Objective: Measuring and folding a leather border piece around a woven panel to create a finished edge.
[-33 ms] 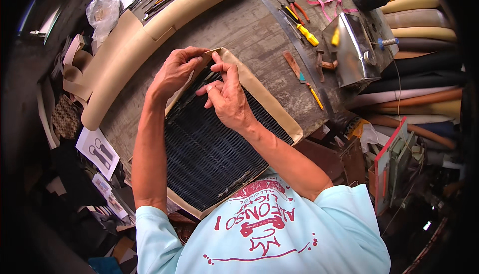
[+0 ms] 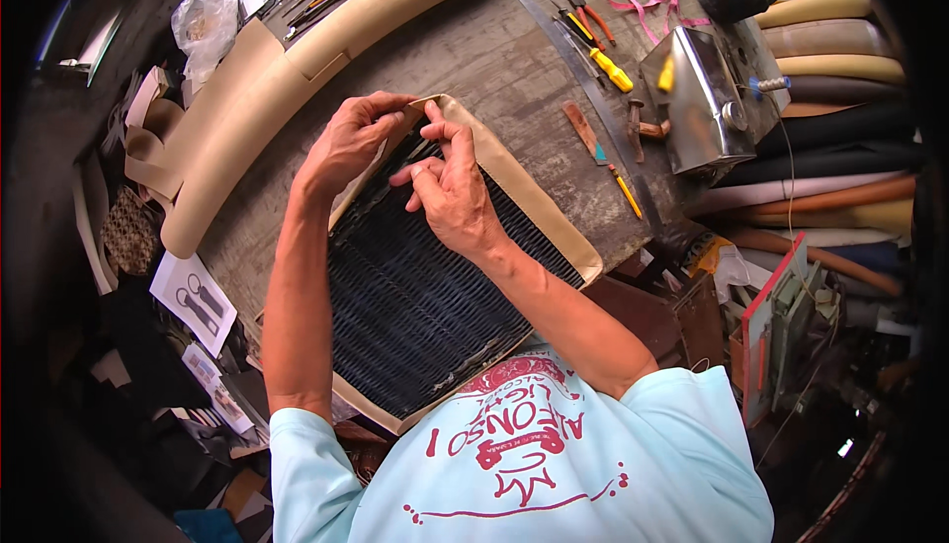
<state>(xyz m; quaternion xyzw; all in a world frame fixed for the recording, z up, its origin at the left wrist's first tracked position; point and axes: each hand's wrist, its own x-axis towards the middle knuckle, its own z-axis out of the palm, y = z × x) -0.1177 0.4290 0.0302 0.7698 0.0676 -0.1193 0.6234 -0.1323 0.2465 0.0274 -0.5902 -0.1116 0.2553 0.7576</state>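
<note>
A dark woven panel point(image 2: 405, 316) with a folded beige border point(image 2: 534, 207) lies on the worn workbench point(image 2: 524, 69), near my body. My left hand point(image 2: 351, 143) grips the border just left of its far corner, thumb and fingers closed on it. My right hand point(image 2: 450, 192) is over the panel; one fingertip touches the inside of that corner, while the other fingers are bent and apart. Whatever lies under the right fingertips is partly hidden.
Beyond are a long beige roll point(image 2: 257, 118) and papers point(image 2: 193, 301). At right are pliers point(image 2: 583, 14), screwdrivers point(image 2: 613, 69), a flat-bladed tool point(image 2: 583, 133), a hammer point(image 2: 638, 123), a metal can point(image 2: 702, 98), a long metal strip point(image 2: 544, 14) and stacked material rolls point(image 2: 820, 138).
</note>
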